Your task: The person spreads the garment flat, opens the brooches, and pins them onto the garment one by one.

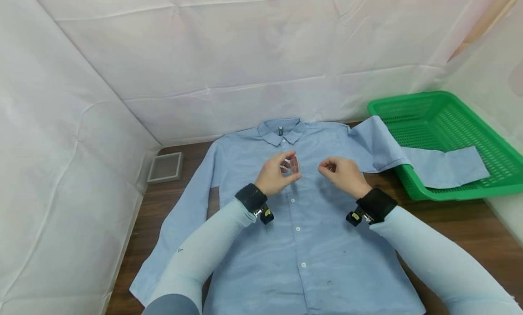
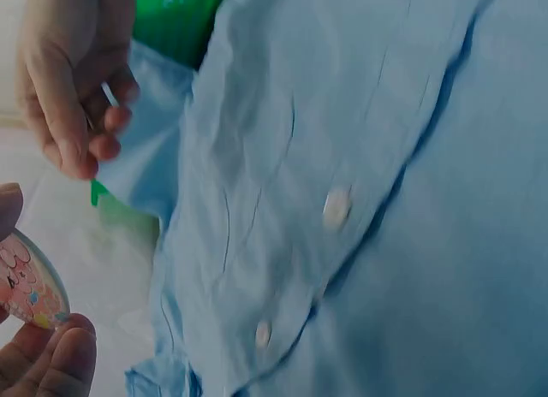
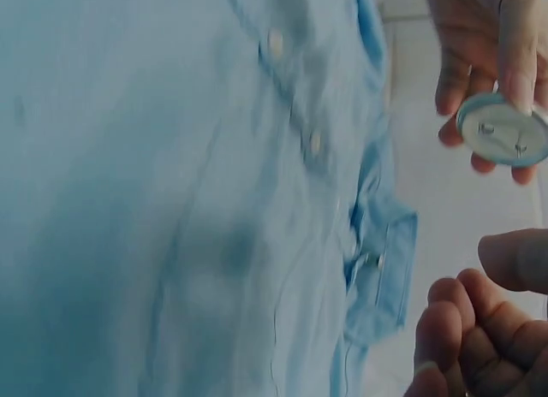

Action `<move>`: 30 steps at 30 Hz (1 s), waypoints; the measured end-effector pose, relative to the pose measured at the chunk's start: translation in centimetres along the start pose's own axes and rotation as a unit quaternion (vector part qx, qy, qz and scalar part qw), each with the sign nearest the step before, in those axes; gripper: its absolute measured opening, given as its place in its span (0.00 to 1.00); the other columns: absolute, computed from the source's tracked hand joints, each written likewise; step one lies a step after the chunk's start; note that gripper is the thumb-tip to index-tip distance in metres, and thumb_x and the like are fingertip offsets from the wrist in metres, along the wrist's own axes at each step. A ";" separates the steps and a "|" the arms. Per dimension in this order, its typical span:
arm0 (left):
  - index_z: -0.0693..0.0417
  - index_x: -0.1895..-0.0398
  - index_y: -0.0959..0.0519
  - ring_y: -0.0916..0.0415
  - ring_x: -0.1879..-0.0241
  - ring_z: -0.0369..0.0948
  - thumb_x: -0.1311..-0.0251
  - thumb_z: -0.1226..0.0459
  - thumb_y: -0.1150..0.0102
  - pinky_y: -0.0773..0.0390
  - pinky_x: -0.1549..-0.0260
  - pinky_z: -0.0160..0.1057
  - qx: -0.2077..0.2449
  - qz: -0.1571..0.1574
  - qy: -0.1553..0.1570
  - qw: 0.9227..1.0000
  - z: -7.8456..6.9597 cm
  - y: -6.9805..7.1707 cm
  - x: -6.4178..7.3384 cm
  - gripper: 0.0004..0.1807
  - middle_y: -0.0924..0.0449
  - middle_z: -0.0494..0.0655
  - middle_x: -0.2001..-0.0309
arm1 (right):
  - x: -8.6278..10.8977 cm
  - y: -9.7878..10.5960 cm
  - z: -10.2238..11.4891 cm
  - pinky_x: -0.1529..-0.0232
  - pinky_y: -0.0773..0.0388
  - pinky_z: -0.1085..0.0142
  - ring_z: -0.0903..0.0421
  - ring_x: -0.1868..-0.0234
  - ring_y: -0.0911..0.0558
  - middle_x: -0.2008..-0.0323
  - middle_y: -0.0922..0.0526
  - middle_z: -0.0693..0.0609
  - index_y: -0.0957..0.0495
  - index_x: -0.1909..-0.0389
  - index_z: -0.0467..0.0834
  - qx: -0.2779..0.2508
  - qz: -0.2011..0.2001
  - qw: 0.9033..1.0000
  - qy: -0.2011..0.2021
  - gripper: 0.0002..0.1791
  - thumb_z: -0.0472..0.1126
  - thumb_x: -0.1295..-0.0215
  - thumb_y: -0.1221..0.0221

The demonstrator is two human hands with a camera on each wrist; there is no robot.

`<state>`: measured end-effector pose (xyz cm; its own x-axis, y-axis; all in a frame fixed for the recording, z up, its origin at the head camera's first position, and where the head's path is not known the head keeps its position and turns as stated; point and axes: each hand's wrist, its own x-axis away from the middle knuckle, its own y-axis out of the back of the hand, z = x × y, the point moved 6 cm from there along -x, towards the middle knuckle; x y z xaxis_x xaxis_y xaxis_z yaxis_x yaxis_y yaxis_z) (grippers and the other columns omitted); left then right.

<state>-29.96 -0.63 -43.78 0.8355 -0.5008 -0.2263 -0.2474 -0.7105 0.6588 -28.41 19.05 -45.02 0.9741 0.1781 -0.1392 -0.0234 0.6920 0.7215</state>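
My left hand pinches a round pin badge by its edge above the chest of a light blue button-up shirt. In the left wrist view the badge's printed pink face shows; the right wrist view shows its pale back with a metal pin. My right hand hovers over the other side of the chest, apart from the badge. Its fingers are loosely curled, with nothing seen between them and the thumb. The shirt lies spread front up, collar away from me.
A green plastic basket stands at the right, with one shirt sleeve lying over its edge into it. A small grey-framed square tray sits at the left on the dark wooden table. White cloth hangs around the table.
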 end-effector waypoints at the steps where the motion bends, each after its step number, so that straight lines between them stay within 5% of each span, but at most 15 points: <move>1: 0.55 0.32 0.34 0.23 0.54 0.41 0.44 0.57 0.31 0.23 0.56 0.33 -0.017 0.002 0.002 1.000 0.2 0.2 -0.5 0.37 0.27 0.49 0.45 | -0.4 0.3 -0.3 0.70 0.28 0.60 0.56 0.71 0.23 0.70 0.18 0.50 0.18 0.62 0.43 0.011 -0.009 1.000 -0.005 0.09 0.44 0.33 0.41; 7: 0.52 0.32 0.33 0.24 0.54 0.42 0.46 0.55 0.30 0.24 0.59 0.33 -0.092 0.015 0.012 0.996 1.7 1.1 -3.3 0.38 0.27 0.47 0.44 | -3.4 1.7 -1.7 0.64 0.26 0.55 0.50 0.67 0.20 0.67 0.17 0.45 0.17 0.61 0.39 0.049 -0.038 0.997 -0.038 0.12 0.45 0.33 0.41; 15: 0.48 0.32 0.32 0.26 0.49 0.42 0.46 0.52 0.31 0.26 0.50 0.39 -0.180 0.022 0.017 0.983 1.3 1.0 -5.9 0.38 0.29 0.47 0.41 | -7.0 2.3 -3.6 0.61 0.24 0.51 0.46 0.62 0.18 0.58 0.15 0.42 0.16 0.55 0.40 0.095 -0.053 0.986 -0.127 0.17 0.49 0.35 0.41; 23: 0.49 0.32 0.33 0.28 0.49 0.43 0.45 0.50 0.32 0.27 0.51 0.40 -0.206 0.021 0.029 0.978 1.2 0.4 -7.5 0.38 0.28 0.48 0.43 | -9.1 0.9 -4.9 0.59 0.23 0.48 0.42 0.57 0.20 0.50 0.19 0.40 0.20 0.49 0.40 0.136 -0.014 0.974 -0.183 0.24 0.55 0.34 0.43; 30: 0.50 0.34 0.30 0.26 0.50 0.42 0.48 0.51 0.29 0.27 0.51 0.41 -0.192 -0.006 0.043 0.980 1.4 0.1 -8.4 0.37 0.25 0.47 0.44 | -10.1 -0.6 -5.3 0.54 0.24 0.47 0.40 0.50 0.22 0.47 0.21 0.39 0.22 0.45 0.39 0.164 -0.020 0.973 -0.161 0.27 0.55 0.38 0.39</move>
<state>-37.68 2.84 -42.86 0.8796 -0.4383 -0.1850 -0.0484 -0.4694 0.8817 -39.43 20.58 -47.62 0.9939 -0.1100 0.0109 0.0369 0.4239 0.9049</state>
